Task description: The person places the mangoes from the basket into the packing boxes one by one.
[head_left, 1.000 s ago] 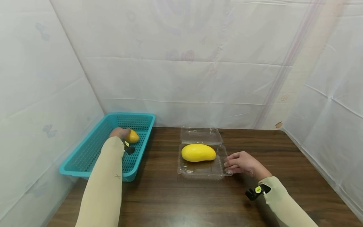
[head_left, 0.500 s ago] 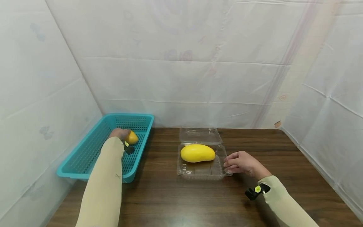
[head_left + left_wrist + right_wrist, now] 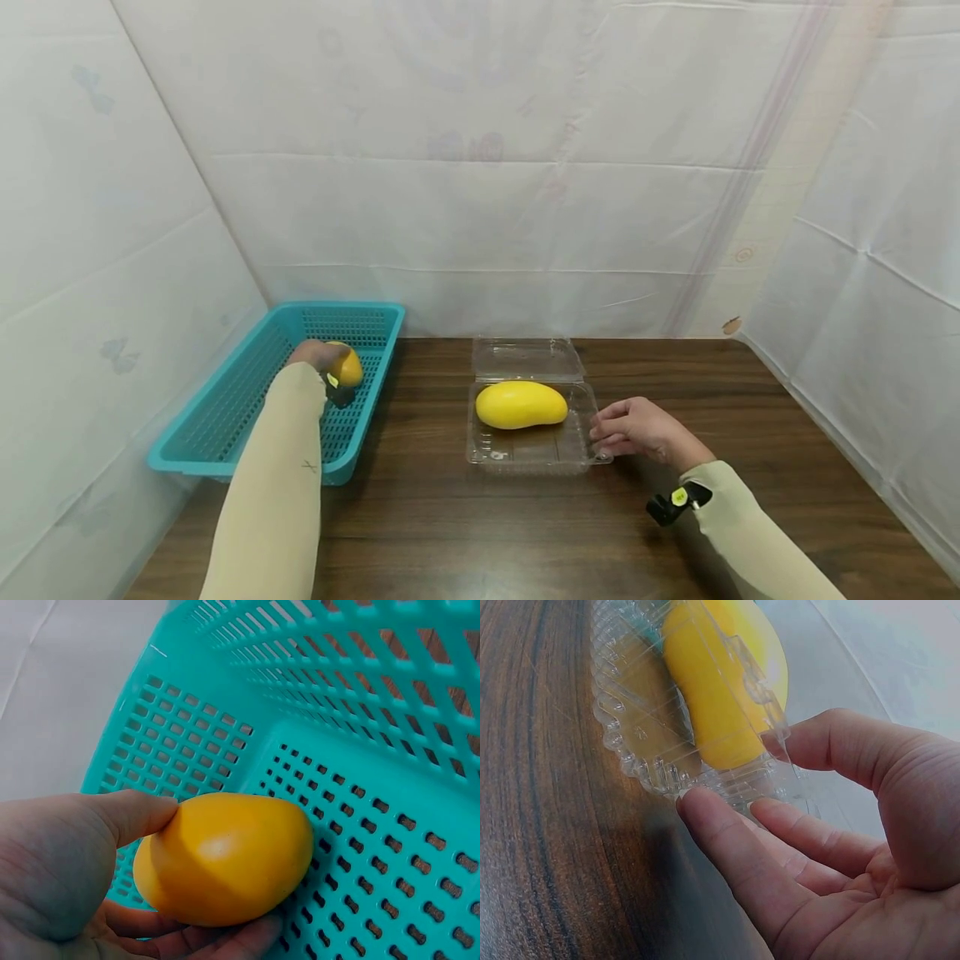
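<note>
My left hand (image 3: 67, 877) grips an orange-yellow mango (image 3: 232, 859) inside the teal basket (image 3: 225, 682), thumb on its upper side and fingers beneath it. In the head view the left hand (image 3: 317, 354) covers part of this mango (image 3: 347, 367). A larger, bright yellow mango (image 3: 521, 405) lies on its side in a clear plastic clamshell container (image 3: 528, 448), whose lid (image 3: 527, 358) is folded back flat towards the wall. With thumb and fingers, my right hand (image 3: 645, 432) holds the container's right edge. The right wrist view shows the thumb (image 3: 840, 742) against the rim and fingertips by the ridged side.
The teal basket (image 3: 365, 433) stands at the left of the dark wooden table (image 3: 450, 533), close to the left sheet wall. White sheeting (image 3: 480, 217) hangs behind the table and along both sides. Camera mounts (image 3: 678, 502) sit on the wrists.
The mango in my left hand has turned slightly within the basket. The head view has shifted a little. My right hand stays at the container's edge.
</note>
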{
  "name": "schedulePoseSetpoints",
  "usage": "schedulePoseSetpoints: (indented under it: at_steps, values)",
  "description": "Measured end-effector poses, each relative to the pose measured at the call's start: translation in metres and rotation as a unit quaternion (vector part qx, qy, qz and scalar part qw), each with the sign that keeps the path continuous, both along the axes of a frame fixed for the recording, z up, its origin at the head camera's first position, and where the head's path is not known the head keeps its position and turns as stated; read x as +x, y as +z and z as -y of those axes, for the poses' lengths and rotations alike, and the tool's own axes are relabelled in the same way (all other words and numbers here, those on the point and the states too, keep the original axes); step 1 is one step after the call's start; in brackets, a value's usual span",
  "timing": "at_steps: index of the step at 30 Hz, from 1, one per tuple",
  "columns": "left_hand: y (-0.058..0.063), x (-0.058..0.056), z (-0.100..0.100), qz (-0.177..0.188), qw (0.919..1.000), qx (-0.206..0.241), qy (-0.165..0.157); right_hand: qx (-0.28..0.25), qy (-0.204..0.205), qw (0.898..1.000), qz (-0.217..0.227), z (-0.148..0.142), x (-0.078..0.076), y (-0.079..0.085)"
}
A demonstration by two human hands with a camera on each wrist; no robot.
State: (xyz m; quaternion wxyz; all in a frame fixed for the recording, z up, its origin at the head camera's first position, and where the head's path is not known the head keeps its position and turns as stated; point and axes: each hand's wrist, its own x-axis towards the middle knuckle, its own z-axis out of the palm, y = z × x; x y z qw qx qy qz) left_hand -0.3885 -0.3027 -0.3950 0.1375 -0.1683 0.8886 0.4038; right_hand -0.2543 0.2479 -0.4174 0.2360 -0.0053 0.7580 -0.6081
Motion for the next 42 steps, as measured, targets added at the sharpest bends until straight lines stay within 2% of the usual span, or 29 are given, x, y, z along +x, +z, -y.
schedulePoseSetpoints:
  at_steps: [7, 15, 19, 21, 32, 42]
  values:
    - [0.006, 0.005, -0.001, 0.003, 0.9997, -0.02, -0.012, -0.002, -0.004, 1.0, 0.001, 0.0, -0.001, -0.002]
    - [0.012, 0.01, -0.003, 0.019, 0.9998, -0.008, -0.008, 0.0, -0.004, 1.0, 0.002, 0.0, -0.001, 0.0]
    - [0.014, 0.012, -0.001, 0.016, 0.9996, -0.017, -0.018, 0.004, -0.003, 1.0, -0.002, -0.001, -0.001, 0.001]
    - [0.014, 0.012, 0.0, 0.009, 0.9988, -0.034, -0.033, 0.006, -0.004, 1.0, -0.003, -0.001, -0.001, 0.0]
    - [0.024, 0.009, -0.004, -0.01, 0.9981, -0.032, -0.053, 0.01, -0.006, 1.0, -0.005, -0.005, -0.003, -0.003]
    - [0.038, 0.02, -0.013, -0.021, 0.9971, -0.023, -0.069, 0.003, -0.001, 1.0, 0.0, -0.004, -0.003, -0.005]
